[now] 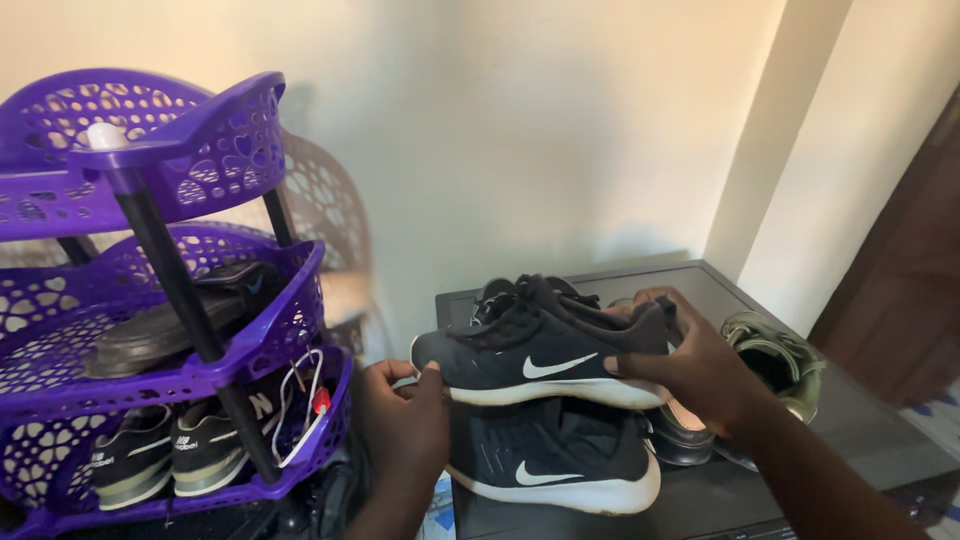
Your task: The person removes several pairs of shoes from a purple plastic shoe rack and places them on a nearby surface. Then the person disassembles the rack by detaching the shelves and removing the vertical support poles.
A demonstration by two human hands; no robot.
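Both forearms reach up from the lower edge toward a black mesh sneaker [545, 352] with a white sole, held level above the dark smooth cabinet top [880, 425]: the left hand [405, 420] pinches its toe between thumb and curled fingers, while the right hand [700, 370] clasps the heel, fingers wrapped along the side. Directly below it on that cabinet rests the matching sneaker [560, 462], and left of the cabinet stands a purple perforated plastic rack [240, 140] with shoes on its tiers.
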